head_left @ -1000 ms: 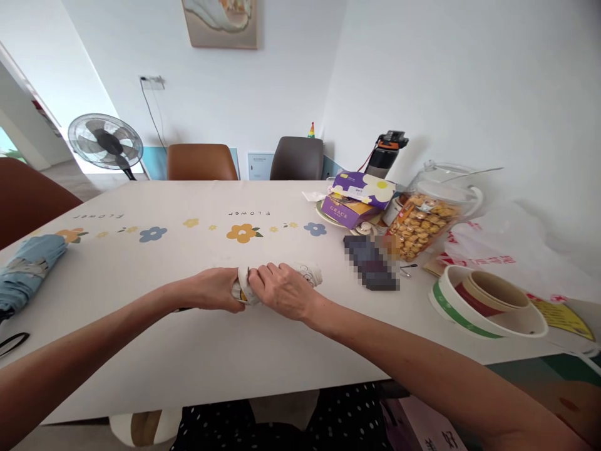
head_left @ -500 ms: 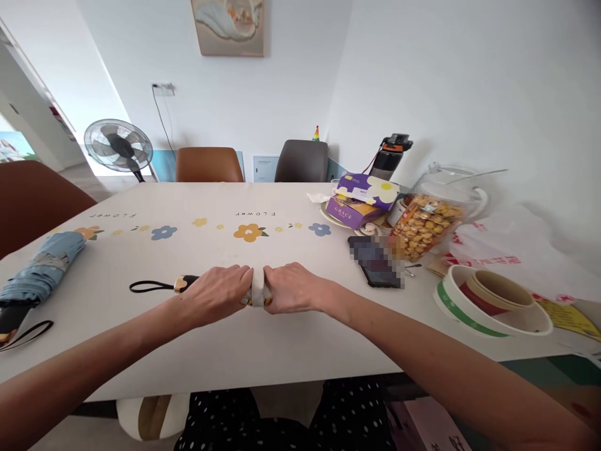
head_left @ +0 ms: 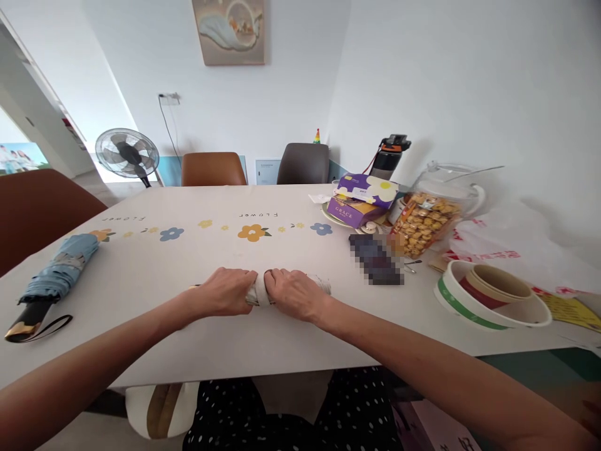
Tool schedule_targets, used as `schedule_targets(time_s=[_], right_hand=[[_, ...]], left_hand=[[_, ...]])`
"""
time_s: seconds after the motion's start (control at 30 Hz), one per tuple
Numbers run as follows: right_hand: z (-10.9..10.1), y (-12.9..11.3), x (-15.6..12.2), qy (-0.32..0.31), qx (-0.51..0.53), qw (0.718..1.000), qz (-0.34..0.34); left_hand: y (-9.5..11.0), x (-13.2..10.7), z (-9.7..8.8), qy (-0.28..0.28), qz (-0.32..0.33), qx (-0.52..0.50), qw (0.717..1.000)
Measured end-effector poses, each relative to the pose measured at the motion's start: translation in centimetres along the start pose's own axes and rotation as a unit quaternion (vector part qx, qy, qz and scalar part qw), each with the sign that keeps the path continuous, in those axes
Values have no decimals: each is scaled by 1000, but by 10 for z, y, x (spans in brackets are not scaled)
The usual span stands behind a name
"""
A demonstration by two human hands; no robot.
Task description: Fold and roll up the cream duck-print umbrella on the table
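A folded umbrella (head_left: 256,294) with pale fabric lies lengthwise between my hands, just above or on the table. My left hand (head_left: 228,290) is wrapped round its handle end, hiding most of the handle. My right hand (head_left: 295,294) is closed round the rolled fabric beside the pale strap. The fabric end sticks out past my right fingers. Off to the left, a second folded umbrella (head_left: 63,268) in light blue lies on the table, with a black and gold handle and a wrist loop.
The table (head_left: 225,351) has a flower-print cover. On its right are a phone (head_left: 375,260), purple boxes (head_left: 357,210), a jar of snacks (head_left: 425,219), a dark bottle (head_left: 385,160), a white plastic bag (head_left: 511,244) and a green-striped paper bowl (head_left: 474,307). Chairs (head_left: 213,169) line the far side.
My right hand has shifted right along the umbrella, and its fabric end now shows. The handle loop has gone from sight behind my left hand. The view has tilted slightly.
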State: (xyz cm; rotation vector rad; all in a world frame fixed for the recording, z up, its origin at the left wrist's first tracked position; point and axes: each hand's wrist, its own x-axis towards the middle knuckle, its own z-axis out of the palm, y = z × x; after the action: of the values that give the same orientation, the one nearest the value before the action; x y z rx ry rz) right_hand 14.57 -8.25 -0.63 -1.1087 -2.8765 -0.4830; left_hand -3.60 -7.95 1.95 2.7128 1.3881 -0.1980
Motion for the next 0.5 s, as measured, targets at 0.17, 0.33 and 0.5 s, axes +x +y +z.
schedule_targets(time_s=[0.17,0.33,0.5], right_hand=[[6,-5,-4,41,-35,998,15],[-5,-6,-5,12,100,994,46],[-15,2,-2,-46,360,923,127]], left_hand=[[-3,3,-5,-34,-4,-27,999],[1,0,4,10,-7,44,999],[7,-5,8,37,12,97,995]])
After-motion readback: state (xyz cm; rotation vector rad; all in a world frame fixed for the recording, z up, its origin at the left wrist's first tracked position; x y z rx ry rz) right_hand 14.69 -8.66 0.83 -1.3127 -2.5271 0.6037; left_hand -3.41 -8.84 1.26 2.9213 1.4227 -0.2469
